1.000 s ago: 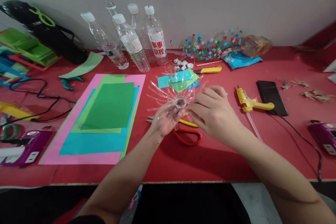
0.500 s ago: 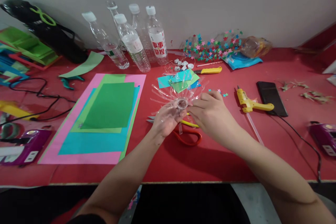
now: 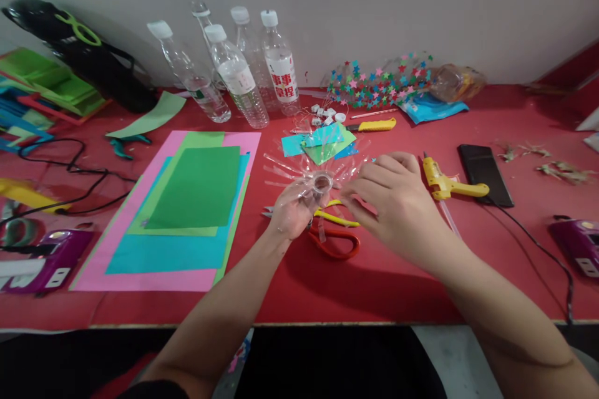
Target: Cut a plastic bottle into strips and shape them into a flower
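My left hand [image 3: 294, 207] is closed around a clear plastic bottle top [image 3: 322, 182], its round neck opening tilted up toward me. Thin cut strips fan out from the piece on all sides. Just right of it is my right hand [image 3: 390, 196], fingers loosely bent and apart; nothing shows clearly between them. Beneath both hands lie red-handled scissors [image 3: 344, 244] and a tool with yellow handles [image 3: 337, 218], partly covered by the plastic strips.
Coloured sheets [image 3: 194, 187] are stacked at left. Several plastic bottles [image 3: 241, 84] stand by the wall. Behind the hands lie paper pieces [image 3: 322, 140], a yellow utility knife [image 3: 377, 125] and a star-covered bottle [image 3: 379, 84]. At right are a yellow glue gun [image 3: 449, 187] and black phone [image 3: 486, 174].
My right hand has moved to the right, away from the bottle top, and its fingers have loosened. The left hand and bottle top have shifted slightly left.
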Demonstrator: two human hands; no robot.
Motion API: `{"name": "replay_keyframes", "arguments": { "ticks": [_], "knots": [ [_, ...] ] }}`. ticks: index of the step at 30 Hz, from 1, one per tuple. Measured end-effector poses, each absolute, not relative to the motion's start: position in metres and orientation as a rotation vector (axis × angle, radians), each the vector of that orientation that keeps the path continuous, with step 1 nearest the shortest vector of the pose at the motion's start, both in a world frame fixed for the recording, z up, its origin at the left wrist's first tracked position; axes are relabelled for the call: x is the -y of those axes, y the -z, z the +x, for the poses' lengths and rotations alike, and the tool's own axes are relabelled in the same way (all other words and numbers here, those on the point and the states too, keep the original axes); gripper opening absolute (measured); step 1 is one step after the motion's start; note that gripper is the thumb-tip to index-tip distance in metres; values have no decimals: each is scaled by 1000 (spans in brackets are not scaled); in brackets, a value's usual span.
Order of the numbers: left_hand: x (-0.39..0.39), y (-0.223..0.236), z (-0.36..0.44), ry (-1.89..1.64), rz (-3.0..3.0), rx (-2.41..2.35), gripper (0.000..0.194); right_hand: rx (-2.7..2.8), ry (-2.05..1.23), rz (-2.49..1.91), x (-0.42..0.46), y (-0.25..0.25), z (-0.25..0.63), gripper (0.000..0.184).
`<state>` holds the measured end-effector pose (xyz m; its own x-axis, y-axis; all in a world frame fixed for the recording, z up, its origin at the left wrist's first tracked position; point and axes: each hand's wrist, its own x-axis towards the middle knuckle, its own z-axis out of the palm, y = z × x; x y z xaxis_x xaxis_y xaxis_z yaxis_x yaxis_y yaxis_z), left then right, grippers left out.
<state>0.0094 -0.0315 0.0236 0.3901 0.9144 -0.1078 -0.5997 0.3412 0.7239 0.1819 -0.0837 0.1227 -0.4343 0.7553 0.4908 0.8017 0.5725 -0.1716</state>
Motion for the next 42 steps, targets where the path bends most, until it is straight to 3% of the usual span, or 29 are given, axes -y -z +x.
{"name": "replay_keyframes", "arguments": {
  "ticks": [5,20,42],
  "knots": [
    [31,-21,11,-1047,667,-538,18,2274,72,-1236,84,-128,191,11],
    [31,-21,13,-1035,612,-563,15,2495,-42,-1208,88,-133,194,11],
    [29,-19,14,-1019,644,-537,23,2220,530,-1276,87,-124,182,20]
  ]
}}
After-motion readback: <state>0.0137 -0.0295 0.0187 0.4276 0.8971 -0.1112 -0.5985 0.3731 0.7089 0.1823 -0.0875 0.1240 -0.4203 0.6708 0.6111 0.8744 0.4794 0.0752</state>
